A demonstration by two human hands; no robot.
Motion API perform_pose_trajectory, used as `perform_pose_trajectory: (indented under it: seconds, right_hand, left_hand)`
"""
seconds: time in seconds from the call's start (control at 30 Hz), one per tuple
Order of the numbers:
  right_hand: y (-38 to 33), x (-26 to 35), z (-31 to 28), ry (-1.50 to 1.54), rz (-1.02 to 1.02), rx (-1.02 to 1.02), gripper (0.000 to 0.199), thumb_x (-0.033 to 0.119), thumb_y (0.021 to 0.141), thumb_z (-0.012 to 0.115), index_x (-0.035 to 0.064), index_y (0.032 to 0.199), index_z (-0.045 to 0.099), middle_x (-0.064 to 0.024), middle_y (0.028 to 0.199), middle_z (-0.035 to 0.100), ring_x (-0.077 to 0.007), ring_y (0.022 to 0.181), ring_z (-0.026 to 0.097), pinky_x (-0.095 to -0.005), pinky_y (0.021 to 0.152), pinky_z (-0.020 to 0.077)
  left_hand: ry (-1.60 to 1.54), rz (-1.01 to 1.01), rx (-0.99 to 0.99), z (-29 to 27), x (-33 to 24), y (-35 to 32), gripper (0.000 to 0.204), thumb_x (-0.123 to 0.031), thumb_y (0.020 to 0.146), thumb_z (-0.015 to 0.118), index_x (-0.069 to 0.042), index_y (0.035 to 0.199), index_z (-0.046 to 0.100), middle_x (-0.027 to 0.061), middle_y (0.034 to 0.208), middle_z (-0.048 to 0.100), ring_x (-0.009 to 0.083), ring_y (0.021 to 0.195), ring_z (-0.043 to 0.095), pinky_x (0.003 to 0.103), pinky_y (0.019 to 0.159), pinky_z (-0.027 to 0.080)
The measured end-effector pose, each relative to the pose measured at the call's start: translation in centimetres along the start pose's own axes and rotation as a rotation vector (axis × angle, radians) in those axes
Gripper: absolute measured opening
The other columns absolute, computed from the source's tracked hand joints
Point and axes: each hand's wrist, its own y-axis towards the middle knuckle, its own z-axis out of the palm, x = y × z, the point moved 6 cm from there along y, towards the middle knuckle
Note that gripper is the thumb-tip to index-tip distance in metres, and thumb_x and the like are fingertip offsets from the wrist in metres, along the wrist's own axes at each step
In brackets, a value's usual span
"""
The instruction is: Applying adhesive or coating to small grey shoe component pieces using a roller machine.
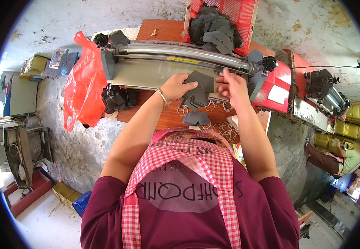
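Note:
My left hand (176, 86) is closed on a fanned stack of dark grey flat pieces (197, 89), its thumb lying over them. To the right of the stack is my right hand (233, 88), its fingers partly bent and apart. One small dark piece (218, 70) lies by its fingertips, at the roller's near side; whether they touch is unclear. Both hands are over the metal feed plate (140, 74) of a roller machine. Its shiny steel roller (184, 53) runs across just beyond them. Another dark piece (195, 118) lies nearer me, below the stack.
A red basket (249, 25) behind the roller holds many dark pieces (215, 31). An orange-red plastic bag (84, 83) hangs at the left, beside tied dark bundles (115, 98). Loose pale bands (228, 132) lie on the wooden table (147, 112). Another person (341, 157) sits far right.

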Motion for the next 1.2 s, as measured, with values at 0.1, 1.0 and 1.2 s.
perform_pose_trajectory:
  seconds: [0.1,1.0,1.2]
  right_hand:
    - [-0.1,-0.7,0.7,-0.275,-0.021,0.242,0.021,0.021,0.084,0.068,0.0014,0.081,0.061,-0.0043,0.063,0.057,-0.0060,0.048,0.047,-0.0184,0.040,0.0310]
    - [1.3,-1.3,0.4,-0.270,-0.054,0.179,0.019,0.017,0.084,0.067,-0.0017,0.085,0.063,-0.0052,0.066,0.061,-0.0073,0.049,0.049,-0.0191,0.040,0.0318]
    - [-0.7,0.1,1.3,-0.125,0.058,0.090,0.020,0.019,0.083,0.069,0.0009,0.087,0.062,-0.0081,0.070,0.062,-0.0082,0.047,0.049,-0.0210,0.038,0.0332]
  left_hand:
    - [-0.009,-0.020,0.014,0.7,-1.3,-0.6,0.026,-0.016,0.088,0.062,0.002,0.106,0.058,0.0042,0.086,0.064,0.0074,0.072,0.059,0.022,0.061,0.048]
    - [0.027,0.126,-0.041,0.2,-0.2,0.2,0.025,-0.022,0.087,0.064,0.000,0.099,0.061,0.0073,0.072,0.064,0.0071,0.066,0.056,0.023,0.059,0.046]
    - [0.095,0.091,-0.044,-0.9,1.9,1.6,0.025,-0.020,0.088,0.063,0.001,0.101,0.060,0.0027,0.072,0.061,0.0058,0.061,0.052,0.023,0.052,0.042]
